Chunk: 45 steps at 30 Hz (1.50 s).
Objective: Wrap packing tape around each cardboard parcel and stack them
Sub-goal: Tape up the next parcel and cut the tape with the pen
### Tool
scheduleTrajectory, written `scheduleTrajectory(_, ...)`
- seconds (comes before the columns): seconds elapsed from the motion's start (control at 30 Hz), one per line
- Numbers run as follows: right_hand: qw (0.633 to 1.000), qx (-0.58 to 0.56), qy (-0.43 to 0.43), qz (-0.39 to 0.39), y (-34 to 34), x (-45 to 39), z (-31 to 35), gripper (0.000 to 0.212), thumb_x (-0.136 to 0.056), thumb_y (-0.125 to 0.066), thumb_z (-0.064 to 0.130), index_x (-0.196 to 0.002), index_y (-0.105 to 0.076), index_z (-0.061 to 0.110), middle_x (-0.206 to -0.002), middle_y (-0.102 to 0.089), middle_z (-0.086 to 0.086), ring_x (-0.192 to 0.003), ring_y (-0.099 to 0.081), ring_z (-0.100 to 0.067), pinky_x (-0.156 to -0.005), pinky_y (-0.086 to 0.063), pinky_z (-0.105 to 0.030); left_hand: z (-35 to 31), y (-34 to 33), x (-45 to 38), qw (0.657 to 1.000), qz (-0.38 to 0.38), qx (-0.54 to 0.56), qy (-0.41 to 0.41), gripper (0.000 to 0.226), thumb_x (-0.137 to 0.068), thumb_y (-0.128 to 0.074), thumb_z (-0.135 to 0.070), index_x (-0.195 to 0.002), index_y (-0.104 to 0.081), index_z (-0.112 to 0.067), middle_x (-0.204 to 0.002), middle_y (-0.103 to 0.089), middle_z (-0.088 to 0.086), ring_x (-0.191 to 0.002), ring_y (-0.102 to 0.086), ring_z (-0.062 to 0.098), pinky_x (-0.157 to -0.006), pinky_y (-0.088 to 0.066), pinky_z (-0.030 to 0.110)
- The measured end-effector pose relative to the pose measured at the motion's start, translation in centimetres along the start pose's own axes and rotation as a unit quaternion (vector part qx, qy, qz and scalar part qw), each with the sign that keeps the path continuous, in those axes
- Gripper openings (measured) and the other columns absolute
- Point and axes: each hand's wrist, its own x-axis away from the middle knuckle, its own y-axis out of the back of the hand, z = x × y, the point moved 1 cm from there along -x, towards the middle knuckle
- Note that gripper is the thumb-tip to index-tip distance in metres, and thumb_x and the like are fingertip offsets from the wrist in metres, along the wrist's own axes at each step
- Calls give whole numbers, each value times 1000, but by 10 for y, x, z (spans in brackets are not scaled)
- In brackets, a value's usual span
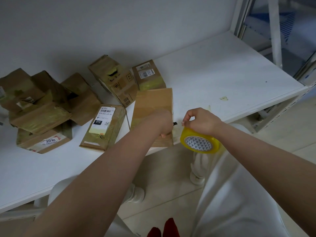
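Head view: left hand (pixel 165 122) grips the flat parcel (pixel 153 106) at the bench's (pixel 222 74) front edge, right hand (pixel 201 121) pinches the tape roll (pixel 199 142); keep tape taut.

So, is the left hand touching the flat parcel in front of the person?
Touching. In the head view the left hand lies on the flat parcel, its fingers curled over the parcel's right edge, with no gap visible.

Bare forearms and hands (pixel 201 121); white trousers (pixel 239 194); red footwear (pixel 164 228) below.
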Motion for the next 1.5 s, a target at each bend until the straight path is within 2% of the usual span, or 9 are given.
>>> scheduleTrajectory(0.17,993,-112,-34,-1,7,2,1,14,-88,-66,20,-74,-65,21,-91,-65,9,-91,-59,-14,-81,-48,-29,4,0,-1,999,-18,47,14,22,-98,-49,-15,-105,-67,-3,-74,-61,2,-63,-59,15,-56,-48,23)
scheduleTrajectory(0.3,974,-192,-114,-24,23,7,-12,8,-85,-70,16,-79,-67,11,-84,-66,-7,-76,-62,-21,-67,-48,-27,13,-6,6,996,-5,90,-1,18,-95,-57,-11,-101,-67,2,-96,-69,13,-86,-63,25,-68,-44,31)
scheduleTrajectory(0.47,972,-207,-107,-43,27,4,-17,9,-85,-70,17,-78,-66,14,-84,-65,-5,-76,-60,-20,-68,-49,-28,24,-7,19,961,-76,263,-44,21,-104,-39,-17,-98,-59,-14,-82,-65,-3,-69,-52,9,-61,-38,26)
scheduleTrajectory(0.67,970,-219,-98,-49,26,0,-14,10,-87,-69,16,-91,-70,7,-82,-64,-3,-74,-58,-17,-70,-49,-28,19,-10,11,963,-212,167,-7,29,-104,-37,-27,-125,-45,-10,-106,-63,7,-88,-58,22,-71,-46,35)
scheduleTrajectory(0.8,972,-210,-94,-50,24,-3,-13,16,-87,-68,17,-97,-71,4,-89,-65,-3,-77,-58,-15,-73,-48,-29,2,-27,3,962,-245,83,81,49,-97,-45,-50,-122,-37,-9,-110,-53,7,-94,-61,28,-62,-43,35)
scheduleTrajectory(0.93,974,-206,-86,-45,20,-5,-15,14,-87,-68,17,-95,-71,5,-91,-66,-3,-76,-58,-13,-71,-48,-27,-10,-50,-4,947,-300,36,113,43,-98,-47,-41,-125,-34,-10,-119,-49,9,-106,-53,24,-62,-41,31)
scheduleTrajectory(1.27,975,-207,-57,-51,31,0,-12,14,-89,-67,20,-95,-71,8,-95,-66,-1,-80,-59,-14,-72,-48,-27,-3,-46,-8,957,-250,101,110,85,-77,-76,-41,-136,-22,-12,-127,-42,7,-118,-44,23,-81,-49,33)
scheduleTrajectory(1.4,977,-209,-25,-47,34,7,-9,7,-89,-66,20,-84,-70,16,-96,-66,5,-87,-61,-17,-78,-49,-30,22,-30,3,829,-310,454,107,47,-91,-62,-43,-121,-49,-10,-82,-55,-3,-89,-62,20,-66,-49,29)
scheduleTrajectory(1.5,980,-198,6,-31,32,10,-1,11,-91,-65,20,-80,-68,21,-93,-64,11,-87,-60,-15,-79,-49,-30,20,-27,17,793,-280,538,59,43,-88,-61,-54,-94,-62,-11,-72,-54,-4,-66,-52,9,-56,-37,22)
